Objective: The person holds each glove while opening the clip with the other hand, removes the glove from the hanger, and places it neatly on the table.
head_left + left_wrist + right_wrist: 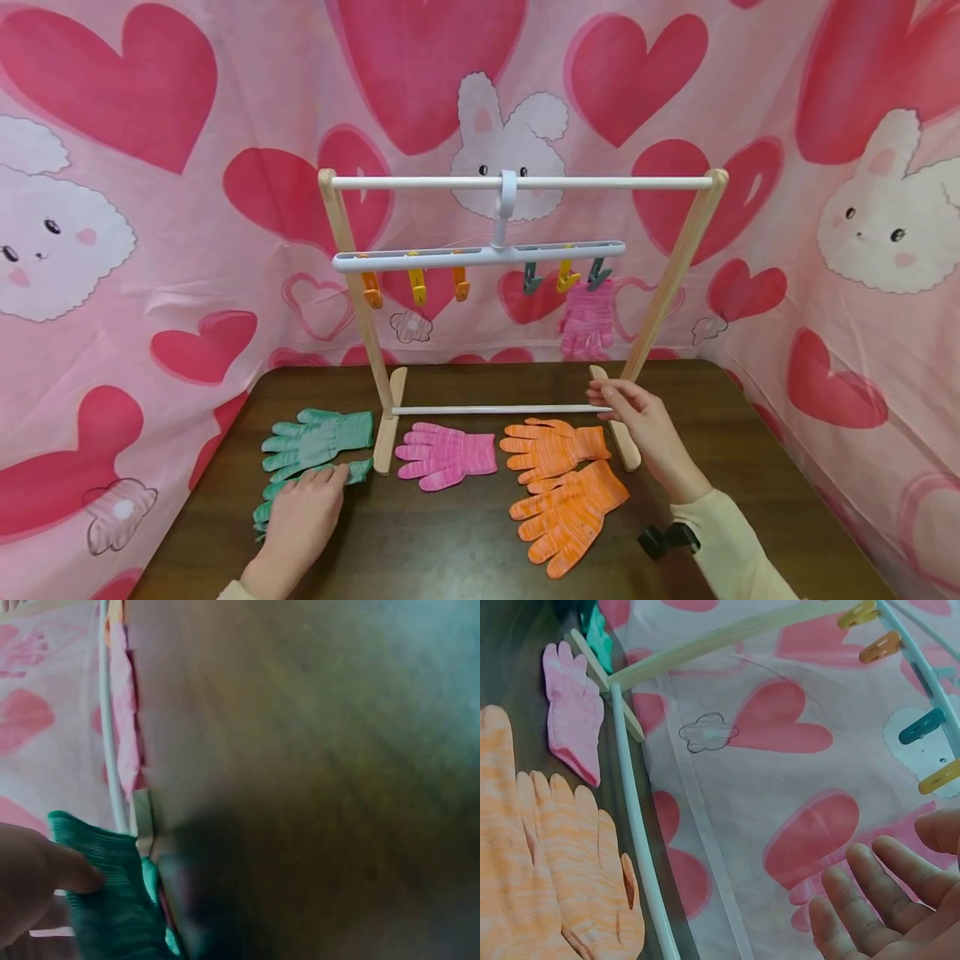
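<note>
At the table's left, my left hand [303, 512] grips the nearer green glove [112, 892] by its cuff, thumb against the knit; much of that glove hides under the hand. Just behind it a second green glove [315, 437] lies flat. My right hand [637, 417] hovers by the rack's right foot, fingers loosely bent and holding nothing. Above it a pink glove [587, 321] hangs from clips at the hanger's right end. Another pink glove [447, 456] lies mid-table, and two overlapping orange gloves [566, 517] lie to its right.
A wooden rack with a white top rod [427, 182] carries a white hanger [427, 259] bearing several orange, yellow and grey clips. Its lower white bar [495, 410] runs behind the gloves. A pink heart-patterned cloth [285, 75] surrounds the dark table [420, 550].
</note>
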Action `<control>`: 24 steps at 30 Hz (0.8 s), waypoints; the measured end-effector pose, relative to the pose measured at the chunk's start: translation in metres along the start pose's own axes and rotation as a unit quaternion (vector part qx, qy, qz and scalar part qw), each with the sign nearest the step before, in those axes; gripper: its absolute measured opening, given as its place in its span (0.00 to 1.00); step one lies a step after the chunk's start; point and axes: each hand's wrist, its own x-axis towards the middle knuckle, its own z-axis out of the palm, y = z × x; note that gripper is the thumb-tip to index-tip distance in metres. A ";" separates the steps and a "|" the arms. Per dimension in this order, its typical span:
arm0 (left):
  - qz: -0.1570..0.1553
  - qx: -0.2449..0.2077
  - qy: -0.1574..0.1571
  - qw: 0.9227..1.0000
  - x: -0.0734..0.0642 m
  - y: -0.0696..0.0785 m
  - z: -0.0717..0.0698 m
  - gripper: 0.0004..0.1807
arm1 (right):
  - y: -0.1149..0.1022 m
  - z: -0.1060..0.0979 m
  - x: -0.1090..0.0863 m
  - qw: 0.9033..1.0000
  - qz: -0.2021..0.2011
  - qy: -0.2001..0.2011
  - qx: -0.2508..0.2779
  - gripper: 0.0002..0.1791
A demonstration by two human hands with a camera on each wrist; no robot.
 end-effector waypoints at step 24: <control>-0.085 -0.056 -0.153 0.983 0.005 0.005 0.008 0.06 | 0.013 -0.006 -0.001 1.000 -0.005 -0.003 0.010 0.22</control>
